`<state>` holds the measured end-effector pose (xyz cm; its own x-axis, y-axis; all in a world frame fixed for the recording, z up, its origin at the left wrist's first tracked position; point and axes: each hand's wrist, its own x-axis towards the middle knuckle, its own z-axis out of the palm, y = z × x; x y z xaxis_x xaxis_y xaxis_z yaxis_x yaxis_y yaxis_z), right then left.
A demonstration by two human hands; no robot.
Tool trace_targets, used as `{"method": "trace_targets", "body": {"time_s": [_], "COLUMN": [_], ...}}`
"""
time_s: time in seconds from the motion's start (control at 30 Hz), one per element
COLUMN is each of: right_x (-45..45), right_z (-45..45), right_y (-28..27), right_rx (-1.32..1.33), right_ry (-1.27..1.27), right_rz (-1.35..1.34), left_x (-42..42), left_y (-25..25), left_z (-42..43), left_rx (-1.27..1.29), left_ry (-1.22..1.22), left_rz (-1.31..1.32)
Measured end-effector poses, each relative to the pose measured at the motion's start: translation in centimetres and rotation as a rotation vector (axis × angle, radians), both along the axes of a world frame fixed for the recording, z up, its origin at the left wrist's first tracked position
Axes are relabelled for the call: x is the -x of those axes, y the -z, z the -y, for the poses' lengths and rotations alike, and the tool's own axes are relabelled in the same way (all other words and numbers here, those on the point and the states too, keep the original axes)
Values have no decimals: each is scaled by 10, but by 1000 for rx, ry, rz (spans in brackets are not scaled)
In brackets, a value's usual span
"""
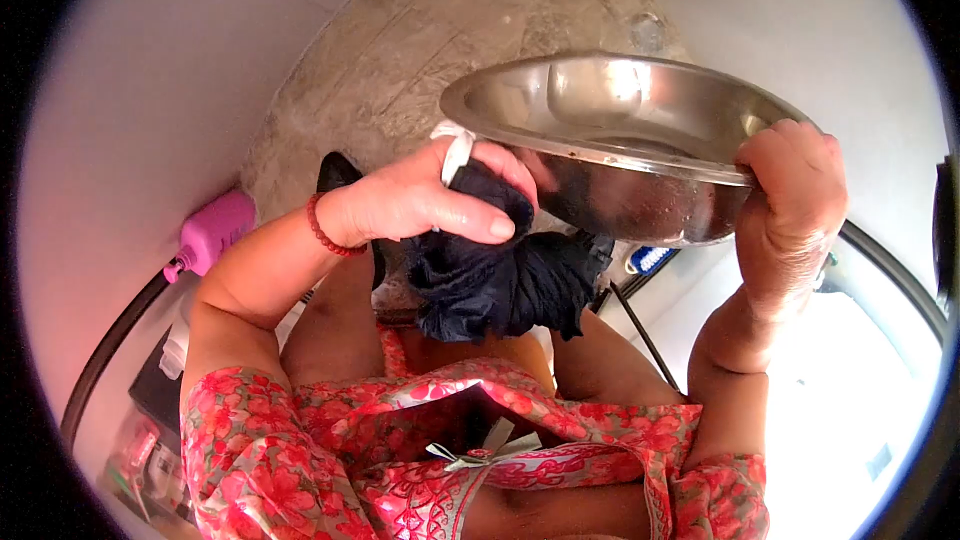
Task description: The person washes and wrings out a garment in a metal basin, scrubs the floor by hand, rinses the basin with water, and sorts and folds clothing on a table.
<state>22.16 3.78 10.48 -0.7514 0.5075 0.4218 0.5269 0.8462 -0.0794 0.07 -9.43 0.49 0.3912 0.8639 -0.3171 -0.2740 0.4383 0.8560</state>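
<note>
A wide stainless steel basin [615, 155] is tilted up in front of me, its inside partly in view. My right hand [795, 175] grips its rim at the right end, fingers curled over the edge. Wrapped round a bunched dark navy cloth [480, 280] is my left hand [455, 190], thumb on the near side. The cloth hangs down in folds above my lap. A narrow white strip [457, 152] shows between the thumb and fingers of that hand. Its fingers lie close to the basin's left side; whether they touch it I cannot tell.
A wet-looking stone floor [400, 70] lies beyond the basin, between pale walls. At the left is a pink bottle [215, 232] near a dark curved bar [115, 340]. A blue and white brush-like item [648, 258] sits below the basin. Bright light washes out the lower right.
</note>
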Motion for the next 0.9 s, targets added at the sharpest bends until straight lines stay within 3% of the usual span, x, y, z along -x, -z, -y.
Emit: {"method": "trace_targets", "body": {"time_s": [0.07, 0.17, 0.33, 0.53, 0.8, 0.9], "right_x": [-2, 1, 6, 23, 35, 33], "right_z": [-4, -8, -22, -37, -50, -37], "right_y": [-2, -7, -13, -14, -12, -17], "right_rx": [52, 90, 154, 192, 105, 221], "right_ry": [-39, -72, -139, -143, -328, -232], "right_rz": [7, 16, 124, 142, 111, 152], "left_x": [-2, -4, -2, 1, 5, 1], "left_y": [9, 8, 1, 0, -4, -3], "left_z": [3, 6, 9, 8, 10, 15], "left_rx": [-186, -185, -32, -37, -3, 50], "left_ry": [29, 40, 73, 17, -24, -42], "left_rz": [-59, -51, -87, -101, -87, -20]}}
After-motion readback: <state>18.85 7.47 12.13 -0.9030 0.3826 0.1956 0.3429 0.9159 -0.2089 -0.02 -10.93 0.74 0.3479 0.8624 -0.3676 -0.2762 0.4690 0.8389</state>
